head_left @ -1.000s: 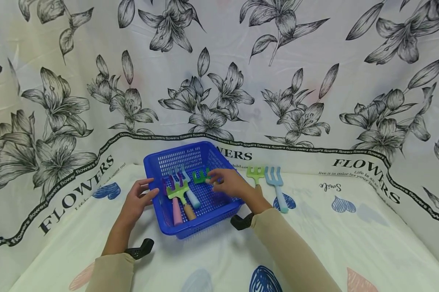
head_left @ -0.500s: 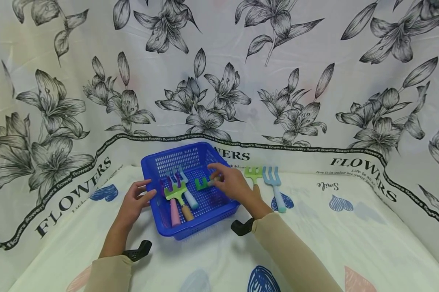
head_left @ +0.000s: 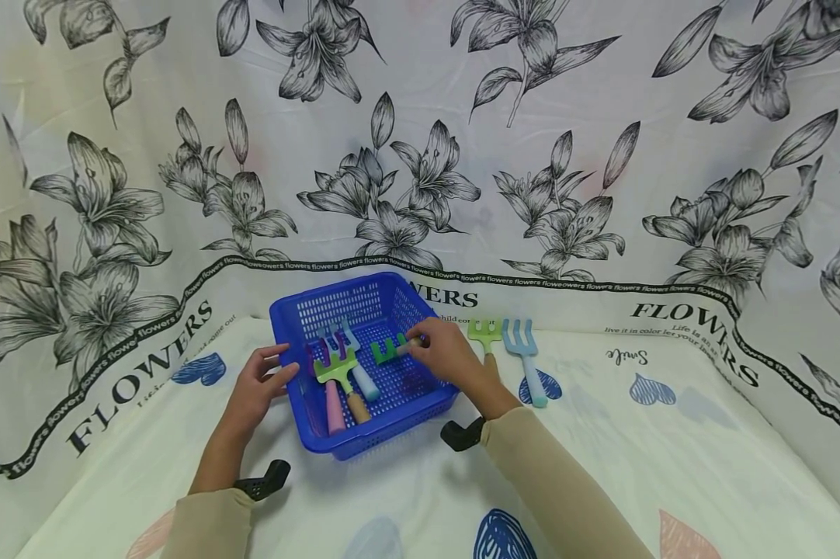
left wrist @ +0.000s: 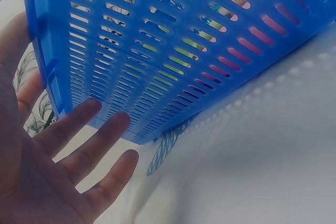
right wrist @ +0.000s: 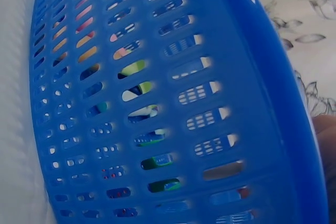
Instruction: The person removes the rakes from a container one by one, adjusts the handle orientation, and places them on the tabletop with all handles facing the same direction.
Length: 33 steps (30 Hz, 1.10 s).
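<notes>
My right hand [head_left: 448, 359] reaches over the right rim of a blue plastic basket [head_left: 392, 437] and pinches the handle of a small green hand rake [head_left: 387, 351]. Most of that handle is hidden by the fingers. At the left rim, my left hand [head_left: 258, 376] rests its thumb and forefinger against the edge. Its other fingers [left wrist: 100, 142] spread loosely outside the slotted wall in the left wrist view. Inside the basket lie a lime-green hand rake [head_left: 338, 368], a light-blue fork [head_left: 366, 380] and a purple-tined fork [head_left: 328, 351] near a pink handle [head_left: 334, 407].
On the cloth right of the basket lie another lime-green hand rake [head_left: 486, 334] and a light-blue hand fork [head_left: 528, 353]. A flower-printed curtain [head_left: 567, 178] hangs behind. The basket wall [right wrist: 262, 145] blocks most of the right wrist view.
My right hand has moved from over the green rake onto its handle and now pinches it, with the rake turned slightly. The left hand stays at the rim.
</notes>
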Each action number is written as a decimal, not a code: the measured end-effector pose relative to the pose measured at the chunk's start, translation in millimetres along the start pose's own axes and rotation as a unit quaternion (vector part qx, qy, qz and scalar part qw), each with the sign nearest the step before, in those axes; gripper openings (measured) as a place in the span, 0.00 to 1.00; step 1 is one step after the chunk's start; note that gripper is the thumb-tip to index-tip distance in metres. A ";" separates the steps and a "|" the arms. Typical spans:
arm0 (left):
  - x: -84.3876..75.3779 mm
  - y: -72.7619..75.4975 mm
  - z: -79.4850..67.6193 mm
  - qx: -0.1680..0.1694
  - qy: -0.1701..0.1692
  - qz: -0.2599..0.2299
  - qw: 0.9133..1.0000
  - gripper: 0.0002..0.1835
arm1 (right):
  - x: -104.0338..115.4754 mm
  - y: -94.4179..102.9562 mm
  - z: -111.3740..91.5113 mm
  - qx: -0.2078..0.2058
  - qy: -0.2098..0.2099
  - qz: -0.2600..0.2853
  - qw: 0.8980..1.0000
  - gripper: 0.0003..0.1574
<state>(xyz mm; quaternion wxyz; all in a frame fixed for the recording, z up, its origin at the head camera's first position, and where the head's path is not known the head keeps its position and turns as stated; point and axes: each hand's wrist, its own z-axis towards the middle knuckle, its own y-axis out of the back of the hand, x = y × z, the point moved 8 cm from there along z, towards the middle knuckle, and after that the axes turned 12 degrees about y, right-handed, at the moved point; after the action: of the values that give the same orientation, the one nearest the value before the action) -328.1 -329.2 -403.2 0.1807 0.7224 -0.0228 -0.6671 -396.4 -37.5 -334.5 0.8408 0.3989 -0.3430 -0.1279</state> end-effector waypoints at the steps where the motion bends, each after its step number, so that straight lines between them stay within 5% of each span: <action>1: -0.2 0.1 -0.1 0.000 -0.001 0.000 1.000 0.39 | -0.3 0.2 -0.2 -0.002 0.000 -0.001 1.000 0.12; 14: 1.4 1.9 0.3 -0.003 0.003 -0.002 1.000 0.38 | -1.0 10.5 -7.1 -0.095 0.001 0.014 0.995 0.11; 24: -3.4 0.2 0.3 -0.003 -0.002 -0.002 1.000 0.38 | 5.3 39.8 -30.5 -0.248 0.022 0.078 0.965 0.10; 33: -0.4 -0.3 0.4 0.001 0.003 -0.003 1.000 0.39 | 10.0 54.5 -48.6 -0.271 0.019 0.138 0.952 0.09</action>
<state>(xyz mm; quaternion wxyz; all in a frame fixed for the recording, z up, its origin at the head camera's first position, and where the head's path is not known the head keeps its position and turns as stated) -328.6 -328.9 -402.9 0.1784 0.7243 -0.0211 -0.6656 -359.3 21.3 -310.1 0.9331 0.1074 -0.3311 -0.0908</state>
